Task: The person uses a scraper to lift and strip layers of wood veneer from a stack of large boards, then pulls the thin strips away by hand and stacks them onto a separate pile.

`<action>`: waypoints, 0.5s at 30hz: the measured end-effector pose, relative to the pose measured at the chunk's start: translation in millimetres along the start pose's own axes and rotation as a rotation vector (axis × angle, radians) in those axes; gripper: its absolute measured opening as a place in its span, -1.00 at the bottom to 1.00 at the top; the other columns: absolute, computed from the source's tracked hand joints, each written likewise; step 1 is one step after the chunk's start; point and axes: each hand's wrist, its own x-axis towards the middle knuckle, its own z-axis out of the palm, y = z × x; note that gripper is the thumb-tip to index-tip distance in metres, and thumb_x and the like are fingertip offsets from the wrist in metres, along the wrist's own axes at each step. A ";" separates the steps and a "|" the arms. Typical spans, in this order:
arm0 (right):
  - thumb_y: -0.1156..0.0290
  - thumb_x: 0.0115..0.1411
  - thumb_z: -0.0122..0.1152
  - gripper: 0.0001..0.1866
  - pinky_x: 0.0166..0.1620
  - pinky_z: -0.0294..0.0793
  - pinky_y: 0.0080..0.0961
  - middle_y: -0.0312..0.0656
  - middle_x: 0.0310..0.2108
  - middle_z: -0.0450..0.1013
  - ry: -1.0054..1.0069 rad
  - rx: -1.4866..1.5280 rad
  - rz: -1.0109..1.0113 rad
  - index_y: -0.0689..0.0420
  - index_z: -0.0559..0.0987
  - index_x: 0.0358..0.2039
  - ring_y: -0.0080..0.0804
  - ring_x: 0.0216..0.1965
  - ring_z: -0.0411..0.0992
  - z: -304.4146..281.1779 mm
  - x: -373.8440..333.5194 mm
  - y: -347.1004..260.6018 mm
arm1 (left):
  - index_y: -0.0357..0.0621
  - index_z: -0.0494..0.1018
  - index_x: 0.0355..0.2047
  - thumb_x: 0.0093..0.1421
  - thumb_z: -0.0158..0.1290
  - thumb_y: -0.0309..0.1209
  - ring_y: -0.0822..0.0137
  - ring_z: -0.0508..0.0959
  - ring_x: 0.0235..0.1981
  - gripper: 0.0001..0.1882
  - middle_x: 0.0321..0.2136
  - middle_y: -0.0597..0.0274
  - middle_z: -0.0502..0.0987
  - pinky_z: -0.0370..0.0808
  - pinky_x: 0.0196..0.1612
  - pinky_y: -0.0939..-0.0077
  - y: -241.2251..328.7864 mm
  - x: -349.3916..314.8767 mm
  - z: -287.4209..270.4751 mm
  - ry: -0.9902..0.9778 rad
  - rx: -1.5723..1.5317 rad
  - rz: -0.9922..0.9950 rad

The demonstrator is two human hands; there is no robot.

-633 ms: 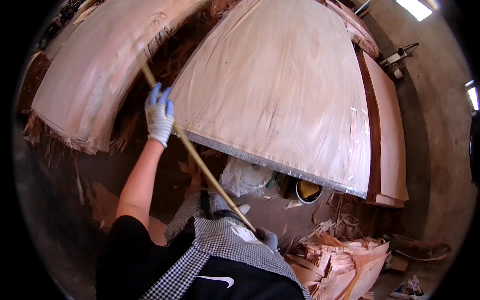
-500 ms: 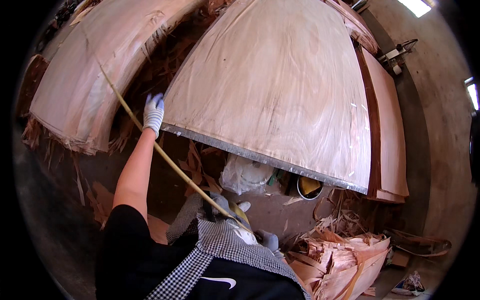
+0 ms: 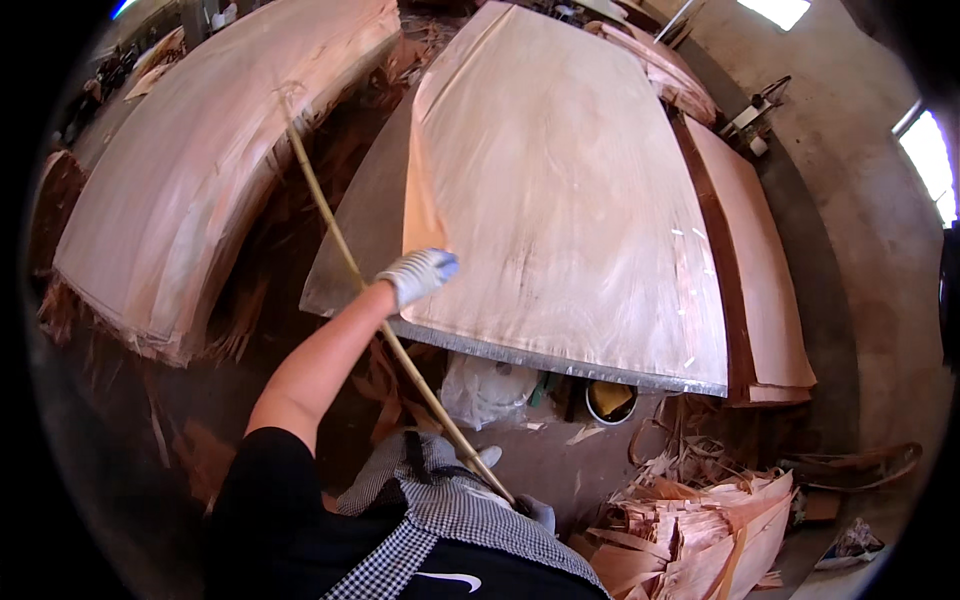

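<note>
My left hand [image 3: 420, 276], in a striped white and blue glove, pinches the near left corner of a thin wood veneer sheet [image 3: 560, 200]. The sheet's left edge is lifted and folded back to the right, showing an orange-tan underside [image 3: 422, 205]. A darker surface [image 3: 362, 220] lies bare beneath it. A long thin wooden stick [image 3: 335, 228] slants from my waist up toward the far left, passing beside my left wrist. At its lower end is my right hand [image 3: 536, 513], gloved in grey and mostly hidden by my checked apron; it appears closed around the stick.
A tall veneer stack [image 3: 200, 170] stands at left, and a narrower one [image 3: 765, 270] at right. Under the table's front edge sit a plastic bag [image 3: 488, 388] and a white bucket [image 3: 611, 402]. A bundle of veneer scraps [image 3: 700, 530] lies at lower right.
My left hand has moved right and nearer from the table's left edge, and now lifts the sheet's corner over. The stick's far end has swung right.
</note>
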 end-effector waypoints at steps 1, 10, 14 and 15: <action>0.24 -0.03 0.23 -0.73 -0.37 0.41 -0.42 -0.03 -0.49 0.46 0.024 0.010 0.016 0.10 0.55 -0.33 -0.21 -0.43 0.48 -1.8 -3.2 -4.6 | -0.25 0.42 -0.13 0.15 -0.06 -0.21 0.04 0.44 -0.12 -0.60 -0.14 -0.05 0.45 0.35 -0.03 0.37 16.8 12.8 9.6 -0.033 0.042 0.053; 0.33 -0.04 0.23 -0.78 -0.55 0.27 -0.53 -0.15 -0.76 0.21 0.395 0.136 0.223 0.23 0.48 -0.54 -0.58 -0.66 0.20 -8.8 -29.7 -13.1 | -0.33 0.29 0.02 0.20 -0.04 -0.29 0.44 0.38 -0.03 -0.55 -0.05 0.21 0.42 0.26 0.07 0.63 90.0 -6.5 -34.8 0.101 -0.831 0.183; 0.28 -0.03 0.23 -0.80 -0.51 0.34 -0.48 -0.08 -0.72 0.32 0.504 0.241 0.191 0.17 0.53 -0.52 -0.54 -0.64 0.34 -12.5 -50.0 10.8 | -0.40 0.28 0.00 0.22 -0.11 -0.36 0.33 0.42 -0.06 -0.59 -0.04 0.03 0.38 0.31 0.05 0.56 -12.9 -62.8 -47.3 0.227 -1.617 0.073; 0.40 0.06 0.17 -0.80 -0.36 0.39 -0.59 -0.21 -0.53 0.47 0.361 0.476 0.368 0.26 0.54 -0.34 -0.46 -0.47 0.42 -27.9 -54.7 26.5 | -0.39 0.30 -0.01 0.22 -0.12 -0.37 0.30 0.43 -0.09 -0.61 -0.05 0.01 0.40 0.33 0.05 0.52 -44.2 -79.0 -50.8 0.168 -1.846 0.038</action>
